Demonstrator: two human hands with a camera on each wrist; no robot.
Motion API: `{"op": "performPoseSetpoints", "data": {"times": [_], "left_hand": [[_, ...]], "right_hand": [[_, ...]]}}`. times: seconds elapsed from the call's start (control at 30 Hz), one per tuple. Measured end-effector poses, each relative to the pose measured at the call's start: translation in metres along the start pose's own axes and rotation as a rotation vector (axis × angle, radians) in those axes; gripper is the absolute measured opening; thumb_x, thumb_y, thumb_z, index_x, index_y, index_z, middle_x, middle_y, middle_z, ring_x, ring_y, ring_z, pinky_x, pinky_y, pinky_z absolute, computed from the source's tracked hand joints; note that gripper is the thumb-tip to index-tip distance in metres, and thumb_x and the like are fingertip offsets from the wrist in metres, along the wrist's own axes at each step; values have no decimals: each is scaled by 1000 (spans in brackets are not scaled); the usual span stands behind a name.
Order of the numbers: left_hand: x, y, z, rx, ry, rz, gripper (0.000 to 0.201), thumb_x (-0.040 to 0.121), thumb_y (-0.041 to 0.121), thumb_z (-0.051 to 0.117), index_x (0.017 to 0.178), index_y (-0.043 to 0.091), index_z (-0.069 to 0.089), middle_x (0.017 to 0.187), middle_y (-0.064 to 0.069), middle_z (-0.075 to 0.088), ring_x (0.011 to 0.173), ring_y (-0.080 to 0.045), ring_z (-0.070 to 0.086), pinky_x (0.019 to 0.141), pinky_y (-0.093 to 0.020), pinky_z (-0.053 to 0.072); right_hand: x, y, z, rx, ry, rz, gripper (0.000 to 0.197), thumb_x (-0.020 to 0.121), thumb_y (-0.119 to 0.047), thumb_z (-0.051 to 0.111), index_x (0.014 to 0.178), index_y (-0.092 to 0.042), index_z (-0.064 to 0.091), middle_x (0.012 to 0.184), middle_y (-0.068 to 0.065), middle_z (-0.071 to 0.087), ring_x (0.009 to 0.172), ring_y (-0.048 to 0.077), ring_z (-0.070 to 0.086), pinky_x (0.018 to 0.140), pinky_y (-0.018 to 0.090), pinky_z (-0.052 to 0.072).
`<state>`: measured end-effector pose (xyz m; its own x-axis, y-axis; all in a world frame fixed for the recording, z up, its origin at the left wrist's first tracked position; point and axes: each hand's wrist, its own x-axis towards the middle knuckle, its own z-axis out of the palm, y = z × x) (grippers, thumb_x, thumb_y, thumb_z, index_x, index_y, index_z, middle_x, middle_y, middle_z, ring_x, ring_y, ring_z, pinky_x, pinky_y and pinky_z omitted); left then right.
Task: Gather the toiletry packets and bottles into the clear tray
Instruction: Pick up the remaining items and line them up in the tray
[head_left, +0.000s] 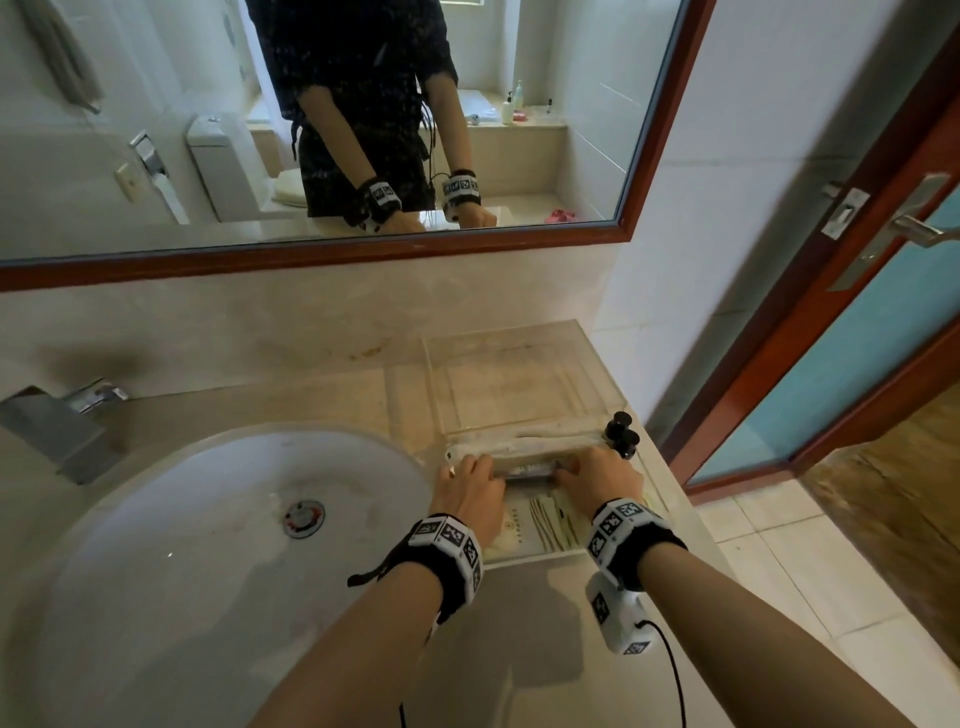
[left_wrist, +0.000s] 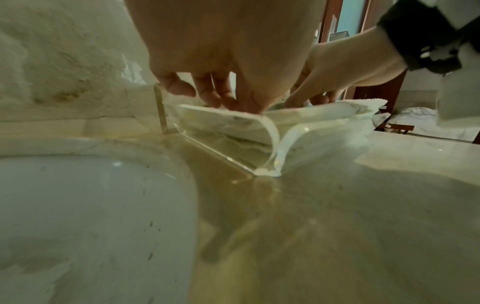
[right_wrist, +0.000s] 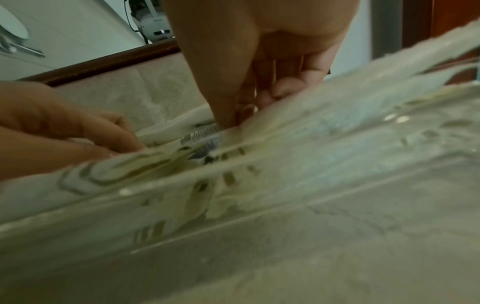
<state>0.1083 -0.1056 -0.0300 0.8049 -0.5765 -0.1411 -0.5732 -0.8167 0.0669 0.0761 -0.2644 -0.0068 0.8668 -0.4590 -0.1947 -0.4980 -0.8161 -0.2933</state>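
The clear tray (head_left: 524, 557) sits on the counter just right of the sink. Both hands are inside it. My left hand (head_left: 470, 475) and right hand (head_left: 592, 475) pinch the two ends of a bundle of white toiletry packets (head_left: 524, 451) standing on edge across the tray. In the left wrist view the left hand (left_wrist: 233, 102) pinches the packets' (left_wrist: 233, 123) top edge above the tray wall (left_wrist: 226, 158). In the right wrist view the right hand (right_wrist: 233, 119) nips a barcoded packet (right_wrist: 200, 135). A flat green-lined packet (head_left: 545, 519) lies in the tray below. Two black-capped bottles (head_left: 621, 434) stand at the tray's far right corner.
A white round sink (head_left: 208, 545) with a chrome tap (head_left: 62, 415) fills the left. A taller clear acrylic box (head_left: 519, 384) stands against the back wall behind the tray. The counter's right edge (head_left: 670, 467) drops to a tiled floor by a wooden door (head_left: 831, 312). A mirror (head_left: 311, 130) hangs above.
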Motion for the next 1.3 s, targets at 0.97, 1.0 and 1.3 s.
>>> {"op": "performPoseSetpoints", "data": {"times": [0.97,1.0,1.3], "left_hand": [[6,50,18,-140,-12,-95,38,85,33,44,120,18,49,131,-5,44,124,-27,37,102,-41,32],[7,50,18,-152,-9,-94,39,84,33,45,121,19,48,131,-5,43,124,-27,37,102,-40,32],[10,52,20,-214,10,-125,43,75,37,54,114,21,50,124,-2,47,119,-25,39,99,-38,34]], "right_hand": [[3,25,19,-173,-103,-304,37,79,-48,50,103,-22,60,114,2,59,100,27,62,83,36,48],[4,26,20,-165,-98,-303,37,78,-49,51,103,-22,59,114,2,60,101,26,61,84,35,48],[1,33,35,-144,57,-326,47,71,-47,56,111,-24,60,116,-2,62,118,24,50,93,41,34]]}}
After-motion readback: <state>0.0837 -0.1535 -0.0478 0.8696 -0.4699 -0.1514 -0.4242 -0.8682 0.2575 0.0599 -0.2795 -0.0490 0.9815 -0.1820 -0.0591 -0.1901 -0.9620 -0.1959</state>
